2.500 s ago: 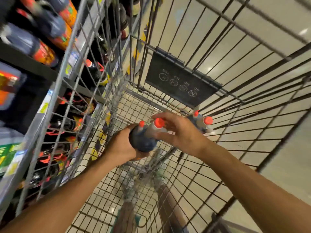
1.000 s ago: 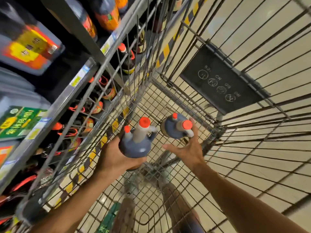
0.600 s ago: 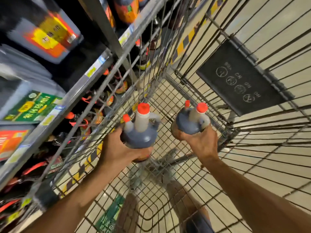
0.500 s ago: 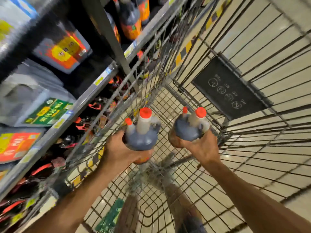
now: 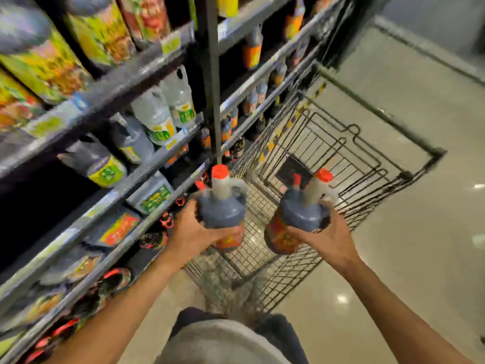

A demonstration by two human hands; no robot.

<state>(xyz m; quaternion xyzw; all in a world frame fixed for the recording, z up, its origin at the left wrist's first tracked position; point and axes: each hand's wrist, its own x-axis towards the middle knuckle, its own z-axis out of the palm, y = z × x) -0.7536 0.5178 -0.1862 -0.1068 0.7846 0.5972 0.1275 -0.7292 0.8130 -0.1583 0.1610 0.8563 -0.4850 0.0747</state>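
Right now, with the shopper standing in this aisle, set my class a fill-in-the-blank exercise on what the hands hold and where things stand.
1. The left hand and the right hand each hold one dark ____.
2. Beyond the left bottle and the right bottle stands a wire shopping ____.
3. The stocked shelves run along the person's ____ side.

Missing words: bottle; cart; left.

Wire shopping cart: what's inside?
Visible: bare mesh floor and a dark placard on the metal wire cart's far wall. Dark red-capped plastic left bottle in the left hand and matching right bottle in the right hand hide part of the floor.
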